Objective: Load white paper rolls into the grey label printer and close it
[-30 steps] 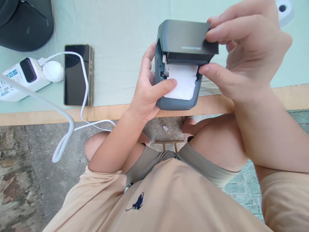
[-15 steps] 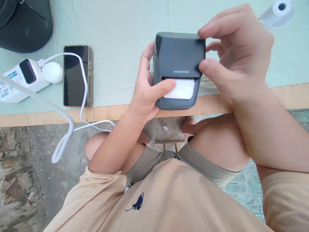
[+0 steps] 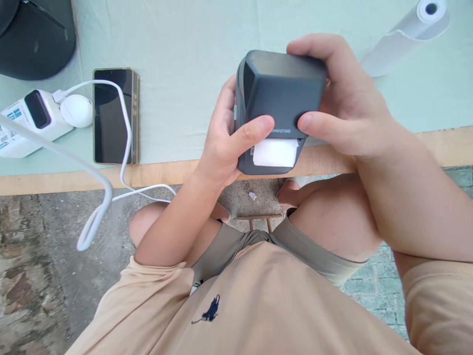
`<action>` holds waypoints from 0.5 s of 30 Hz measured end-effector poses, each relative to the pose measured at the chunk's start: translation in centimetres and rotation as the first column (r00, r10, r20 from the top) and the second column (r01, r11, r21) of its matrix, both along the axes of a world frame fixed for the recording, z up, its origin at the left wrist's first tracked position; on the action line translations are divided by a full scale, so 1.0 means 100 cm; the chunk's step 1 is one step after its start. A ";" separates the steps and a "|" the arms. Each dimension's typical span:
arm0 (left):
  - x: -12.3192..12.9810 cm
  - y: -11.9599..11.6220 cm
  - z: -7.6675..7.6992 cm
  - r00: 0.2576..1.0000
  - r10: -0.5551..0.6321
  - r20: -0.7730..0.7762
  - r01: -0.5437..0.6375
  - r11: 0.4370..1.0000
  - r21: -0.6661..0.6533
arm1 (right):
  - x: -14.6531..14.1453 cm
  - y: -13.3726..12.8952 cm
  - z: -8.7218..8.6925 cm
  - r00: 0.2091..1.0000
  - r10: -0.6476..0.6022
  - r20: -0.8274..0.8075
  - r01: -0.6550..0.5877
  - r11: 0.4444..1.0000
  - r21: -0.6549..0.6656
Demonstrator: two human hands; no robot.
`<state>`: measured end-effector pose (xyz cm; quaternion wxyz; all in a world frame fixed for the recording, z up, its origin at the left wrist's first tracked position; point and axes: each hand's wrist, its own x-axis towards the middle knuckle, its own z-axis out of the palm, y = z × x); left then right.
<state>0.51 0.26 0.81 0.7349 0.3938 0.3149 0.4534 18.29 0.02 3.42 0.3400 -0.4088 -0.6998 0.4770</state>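
A dark grey label printer (image 3: 284,93) is held above the table's front edge, its lettered front face toward me. White paper (image 3: 275,153) sticks out of the slot at its lower end. My left hand (image 3: 232,133) wraps round the printer's left side, the thumb lying on the front face just above the paper. My right hand (image 3: 343,98) grips the right side, with the thumb on the front near the lettering and a finger over the top right corner. The other right fingers are partly hidden behind the printer.
On the cloth-covered table (image 3: 192,59) a phone (image 3: 111,116) lies left, beside a white power strip (image 3: 40,116) with a plug. A white cable (image 3: 127,128) crosses the phone. A dark object (image 3: 40,44) stands back left, a white paper roll (image 3: 410,37) back right.
The printer has tilted, showing more of its top face, and its lower end has dropped slightly. My right hand has moved left and down and closed round the printer's right side.
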 end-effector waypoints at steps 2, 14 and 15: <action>-0.001 0.000 0.001 1.000 0.000 -0.018 0.000 1.000 0.006 | 0.001 0.001 -0.001 1.000 0.007 0.009 -0.007 1.000 0.006; 0.003 0.001 0.002 1.000 -0.028 0.013 0.028 0.998 0.060 | 0.003 0.001 -0.004 0.997 0.024 0.077 -0.027 0.999 0.029; 0.003 0.001 0.002 1.000 -0.028 0.007 0.027 0.998 0.052 | 0.003 0.002 -0.004 0.997 0.020 0.072 -0.022 0.999 0.025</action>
